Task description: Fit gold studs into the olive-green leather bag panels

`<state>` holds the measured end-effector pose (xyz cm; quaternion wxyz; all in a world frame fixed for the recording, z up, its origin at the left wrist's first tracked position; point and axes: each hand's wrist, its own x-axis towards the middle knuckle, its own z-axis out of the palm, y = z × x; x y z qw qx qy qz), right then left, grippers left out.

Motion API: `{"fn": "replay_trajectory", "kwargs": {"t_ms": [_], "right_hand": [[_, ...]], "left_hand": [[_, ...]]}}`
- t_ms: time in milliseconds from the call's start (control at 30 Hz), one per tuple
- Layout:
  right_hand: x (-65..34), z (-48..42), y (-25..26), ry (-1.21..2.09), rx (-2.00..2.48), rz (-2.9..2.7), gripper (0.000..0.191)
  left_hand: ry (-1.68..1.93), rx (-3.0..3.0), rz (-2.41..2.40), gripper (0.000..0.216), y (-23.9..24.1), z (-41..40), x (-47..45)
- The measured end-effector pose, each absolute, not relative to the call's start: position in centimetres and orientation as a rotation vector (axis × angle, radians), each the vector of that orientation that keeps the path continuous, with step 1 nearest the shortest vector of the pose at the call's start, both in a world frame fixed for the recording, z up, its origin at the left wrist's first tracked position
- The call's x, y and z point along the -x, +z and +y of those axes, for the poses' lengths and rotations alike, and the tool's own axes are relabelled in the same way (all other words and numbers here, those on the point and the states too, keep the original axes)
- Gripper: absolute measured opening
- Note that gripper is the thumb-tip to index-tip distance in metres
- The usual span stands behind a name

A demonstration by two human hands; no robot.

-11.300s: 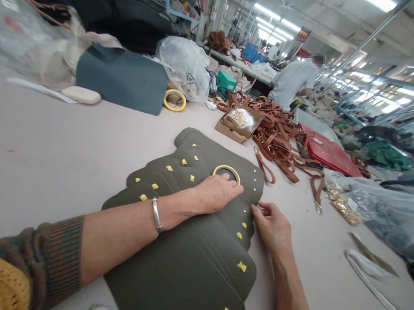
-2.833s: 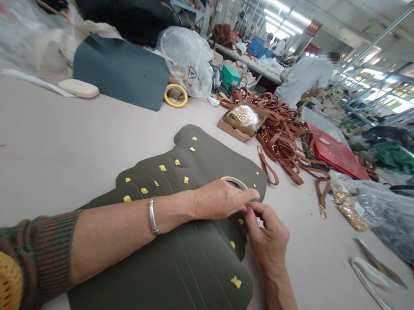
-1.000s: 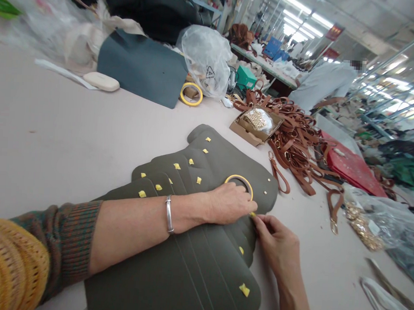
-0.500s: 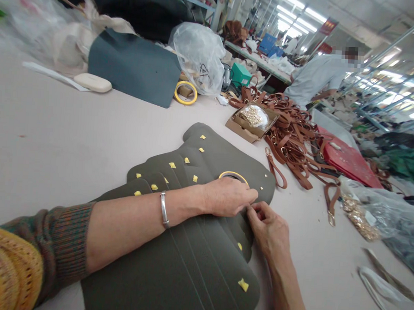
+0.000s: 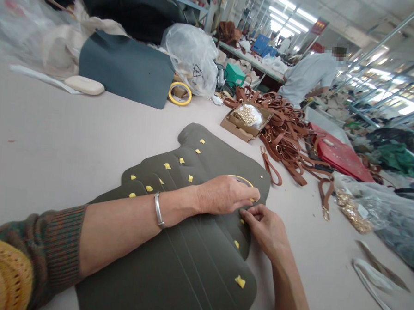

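Note:
Overlapping dark olive panels (image 5: 201, 261), which look like leather, lie stacked on the table, with small yellow tape pieces (image 5: 239, 281) along their edges. My left hand (image 5: 222, 194) reaches across them, closed around a roll of yellow tape (image 5: 242, 179) that is partly hidden by the fingers. My right hand (image 5: 264, 225) is at the panels' right edge, thumb and fingers pinched together just below the left fingertips. A yellow tape piece (image 5: 242, 220) shows right under the right thumb. Whatever is between the right fingertips is hidden.
Behind the panels are a cardboard box (image 5: 241, 129) of gold-coloured hardware and a heap of brown straps (image 5: 284, 136). Another yellow tape roll (image 5: 179, 102) stands beside a dark blue-grey sheet (image 5: 128, 70). Plastic bags (image 5: 353, 211) lie at right. A person (image 5: 306, 77) bends over farther back.
My left hand with the tape roll has shifted slightly up and away from the right fingertips. A yellow tape piece now shows under the right thumb. The whole view has shifted a little.

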<state>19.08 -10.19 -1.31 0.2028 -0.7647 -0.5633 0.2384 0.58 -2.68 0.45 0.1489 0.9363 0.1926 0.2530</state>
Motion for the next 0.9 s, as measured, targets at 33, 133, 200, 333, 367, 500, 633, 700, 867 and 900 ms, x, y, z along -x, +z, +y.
{"fn": "replay_trajectory", "kwargs": {"t_ms": [33, 133, 200, 333, 367, 500, 633, 700, 867, 900], "right_hand": [[-19.1, -10.2, -1.5, 0.640, 2.065, -1.498, 0.028], [-19.0, -10.6, -1.9, 0.583, 1.740, -1.357, 0.032], [-18.9, -10.9, -2.0, 0.508, 1.582, -1.409, 0.029], [-18.5, -11.2, -1.8, 0.270, 1.462, -1.644, 0.019], [-18.4, -11.2, -1.8, 0.210, 1.445, -1.694, 0.016], [-18.0, -11.1, -1.6, -0.017, 1.464, -1.788, 0.010], [-17.7, -11.1, -1.5, -0.210, 1.524, -1.777, 0.011], [-17.5, -11.1, -1.4, -0.212, 1.549, -1.753, 0.011], [-17.0, -10.9, -1.1, 0.281, 1.657, -1.431, 0.016], [-16.9, -10.8, -1.1, 0.436, 1.639, -1.320, 0.018]], "left_hand": [[0.738, -2.678, 0.547, 0.021, 0.4, -2.7, -0.6], [0.790, -2.651, 0.534, 0.040, 0.2, -2.9, -0.7], [0.811, -2.647, 0.551, 0.045, 0.0, -2.9, -0.7], [0.801, -2.681, 0.570, 0.042, -0.4, -2.9, -0.8], [0.795, -2.695, 0.562, 0.042, -0.5, -2.9, -0.9], [0.714, -2.756, 0.558, 0.032, -0.2, -3.1, -1.0], [0.625, -2.770, 0.664, 0.019, 0.2, -3.2, -1.0], [0.622, -2.766, 0.715, 0.014, 0.2, -3.2, -1.0], [0.740, -2.775, 0.717, 0.009, -0.2, -3.2, -1.2], [0.777, -2.772, 0.726, 0.010, -0.2, -3.2, -1.2]]}}
